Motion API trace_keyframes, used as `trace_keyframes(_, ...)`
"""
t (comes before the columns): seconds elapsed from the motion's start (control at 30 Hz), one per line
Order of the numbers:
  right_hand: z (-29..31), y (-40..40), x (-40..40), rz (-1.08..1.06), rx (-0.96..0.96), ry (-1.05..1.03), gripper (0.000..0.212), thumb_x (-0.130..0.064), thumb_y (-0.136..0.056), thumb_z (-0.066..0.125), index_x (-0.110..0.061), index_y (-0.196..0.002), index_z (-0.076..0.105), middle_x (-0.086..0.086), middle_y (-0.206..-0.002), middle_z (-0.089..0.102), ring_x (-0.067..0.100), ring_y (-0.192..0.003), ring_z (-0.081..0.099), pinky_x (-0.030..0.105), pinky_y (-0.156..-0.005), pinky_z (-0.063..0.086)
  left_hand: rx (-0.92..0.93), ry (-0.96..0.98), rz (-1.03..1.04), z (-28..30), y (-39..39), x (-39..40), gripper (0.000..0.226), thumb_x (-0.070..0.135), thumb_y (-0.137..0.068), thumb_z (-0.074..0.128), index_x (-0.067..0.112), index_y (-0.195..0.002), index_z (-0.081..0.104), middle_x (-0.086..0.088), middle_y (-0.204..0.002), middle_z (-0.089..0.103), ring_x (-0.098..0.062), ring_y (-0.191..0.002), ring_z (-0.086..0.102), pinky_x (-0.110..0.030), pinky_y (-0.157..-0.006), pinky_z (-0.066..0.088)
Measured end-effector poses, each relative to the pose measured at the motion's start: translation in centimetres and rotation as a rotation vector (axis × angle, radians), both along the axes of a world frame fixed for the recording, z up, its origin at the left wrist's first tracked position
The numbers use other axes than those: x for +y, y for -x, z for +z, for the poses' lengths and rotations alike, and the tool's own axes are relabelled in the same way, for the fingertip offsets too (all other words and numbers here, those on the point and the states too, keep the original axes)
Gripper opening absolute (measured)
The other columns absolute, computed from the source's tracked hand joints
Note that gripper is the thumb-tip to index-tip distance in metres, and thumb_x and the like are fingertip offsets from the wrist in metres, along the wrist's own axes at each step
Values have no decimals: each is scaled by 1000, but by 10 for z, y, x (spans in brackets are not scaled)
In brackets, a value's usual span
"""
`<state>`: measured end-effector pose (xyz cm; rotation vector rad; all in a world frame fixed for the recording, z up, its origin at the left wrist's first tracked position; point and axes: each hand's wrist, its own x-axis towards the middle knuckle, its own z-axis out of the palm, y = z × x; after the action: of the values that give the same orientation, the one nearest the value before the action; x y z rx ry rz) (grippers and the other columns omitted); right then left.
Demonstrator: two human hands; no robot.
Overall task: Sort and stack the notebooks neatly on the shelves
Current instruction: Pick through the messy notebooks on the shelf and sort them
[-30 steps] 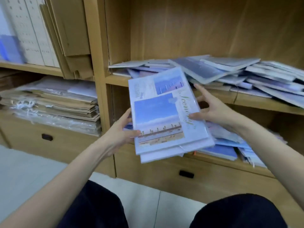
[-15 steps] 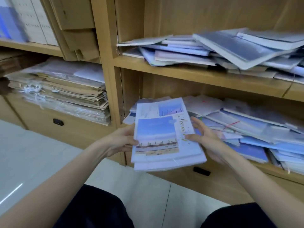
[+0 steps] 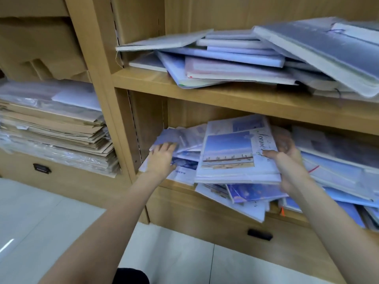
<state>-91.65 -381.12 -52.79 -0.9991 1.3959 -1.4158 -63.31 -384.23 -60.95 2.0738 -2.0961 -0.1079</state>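
We are barely begun. Our right hand [image 3: 287, 160] grips the stack [image 3: 235, 156] on the lower shelf [image 3: 291, 217]; at nine o'clock, our left hand [image 3: 162, 158] lies flat on loose notebooks [image 3: 184, 140]. Upper shelf [image 3: 225, 95] is unsorted.

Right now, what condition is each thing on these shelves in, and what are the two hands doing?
Scenery notebook stack: lying on the lower pile, gripped at its right edge.
Right hand: fingers curled round that stack's edge.
Left hand: flat on loose notebooks.
Upper-shelf notebooks: jumbled, overlapping.
Lower-shelf notebooks: jumbled, some overhanging.
Brown envelope pile: stacked flat.
Drawers: closed.
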Motion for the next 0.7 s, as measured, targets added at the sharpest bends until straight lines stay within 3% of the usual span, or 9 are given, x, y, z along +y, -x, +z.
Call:
trace_keyframes(0.17, -6, 1, -10, -27, 7, 15, 52, 16, -82, 52, -23, -117, 45, 9, -124, 60, 31, -111, 58, 52, -97, 46, -173, 15, -33, -14, 19, -29, 71, 19, -87, 60, 21, -146, 21, -4, -146, 30, -31, -131, 31, -40, -102, 29)
trace_keyframes(0.37, 9, 5, -10, -27, 85, 65, 50, 13, -82, 55, -24, -114, 47, 4, -123, 59, 27, -110, 60, 51, -98, 46, -313, 41, -73, -2, 10, -32, 57, 1, -88, 53, 15, -140, 33, -10, -134, 44, -36, -118, 44, -42, -77, 45)
trace_keyframes(0.57, 29, 10, 3, -54, 73, 108, 49, 12, -83, 56, -22, -117, 45, 10, -126, 58, 30, -113, 58, 50, -99, 45, -324, 31, 24, 38, -4, -21, 36, -3, -88, 49, 11, -120, 56, -12, -110, 62, -32, -102, 57, -37, -75, 44)
trace_keyframes(0.63, 33, 11, 10, -94, 72, 117, 51, 8, -83, 58, -18, -125, 45, 7, -128, 57, 27, -114, 57, 46, -99, 45, -355, 80, 5, 52, 0, -14, 27, 2, -91, 48, 9, -116, 56, -11, -103, 62, -30, -94, 59, -33, -68, 40)
trace_keyframes(0.7, 38, 10, 17, -144, 79, 152, 54, 6, -85, 58, -15, -132, 42, 1, -129, 53, 18, -115, 52, 32, -96, 42, -348, 136, -7, 66, 2, -2, 19, 5, -93, 46, 7, -107, 59, -10, -92, 61, -30, -86, 60, -31, -63, 37)
